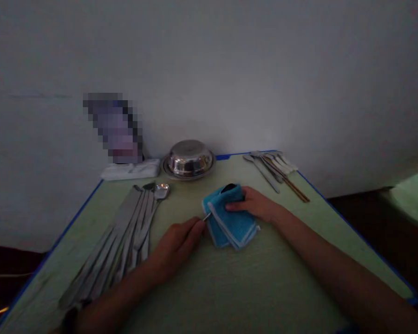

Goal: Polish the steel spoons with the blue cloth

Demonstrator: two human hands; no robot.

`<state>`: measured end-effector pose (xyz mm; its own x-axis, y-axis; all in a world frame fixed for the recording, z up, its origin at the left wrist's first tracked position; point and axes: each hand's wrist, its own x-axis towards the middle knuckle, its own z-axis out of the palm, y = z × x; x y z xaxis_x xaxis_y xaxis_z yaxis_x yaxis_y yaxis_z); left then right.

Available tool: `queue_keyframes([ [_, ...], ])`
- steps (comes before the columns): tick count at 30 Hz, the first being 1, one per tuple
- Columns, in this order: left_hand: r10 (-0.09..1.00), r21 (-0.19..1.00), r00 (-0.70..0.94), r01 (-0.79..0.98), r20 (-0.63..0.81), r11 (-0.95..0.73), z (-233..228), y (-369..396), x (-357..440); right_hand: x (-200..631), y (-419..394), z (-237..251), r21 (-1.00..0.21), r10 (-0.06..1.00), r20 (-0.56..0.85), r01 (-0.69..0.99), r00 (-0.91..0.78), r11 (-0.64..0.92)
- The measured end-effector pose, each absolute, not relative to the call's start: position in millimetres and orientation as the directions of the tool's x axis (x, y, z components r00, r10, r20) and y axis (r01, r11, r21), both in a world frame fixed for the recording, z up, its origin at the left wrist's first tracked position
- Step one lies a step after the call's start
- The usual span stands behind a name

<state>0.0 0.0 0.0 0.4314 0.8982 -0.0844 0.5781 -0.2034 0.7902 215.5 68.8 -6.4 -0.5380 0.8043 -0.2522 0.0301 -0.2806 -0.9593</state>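
Observation:
A folded blue cloth [230, 220] lies near the middle of the green table [251, 287]. My right hand [256, 204] rests on its far right side, fingers pressing the cloth, with something dark at the cloth's top edge. My left hand [179, 241] pinches the thin metal end of a utensil [206, 216] that sticks out of the cloth's left side; the remainder of that utensil is hidden in the folds.
Several long metal utensils [125, 232] lie in a row at the left. An upturned steel bowl [188, 159] and a white folded cloth [130, 170] sit by the wall. More cutlery [275, 172] lies at the far right corner. The table edges are blue.

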Motion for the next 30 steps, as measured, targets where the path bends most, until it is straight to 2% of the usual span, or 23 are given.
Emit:
queue_keyframes([
  [7, 0.904, 0.798, 0.415, 0.576, -0.101, -0.175, 4, -1, 1, 213, 65, -7, -0.96, 0.843, -0.244, -0.001, -0.479, -0.279],
  [12, 0.923, 0.823, 0.362, 0.559, -0.134, -0.1, 5, 1, 1, 213, 71, -10, -0.932, 0.855, -0.263, -0.112, -0.447, -0.345],
  [18, 0.931, 0.869, 0.31, 0.495, -0.194, 0.017, 2, 3, 0, 221, 83, -11, -0.875, 0.833, -0.242, -0.259, -0.498, -0.408],
  [25, 0.932, 0.907, 0.293, 0.414, -0.215, 0.079, 1, 5, 0, 220, 79, -15, -0.944, 0.893, -0.202, -0.162, -0.403, -0.287],
  [30, 0.936, 0.886, 0.288, 0.462, -0.204, 0.051, 1, 5, 0, 234, 85, -15, -0.99, 0.966, -0.14, 0.06, -0.216, -0.13],
])
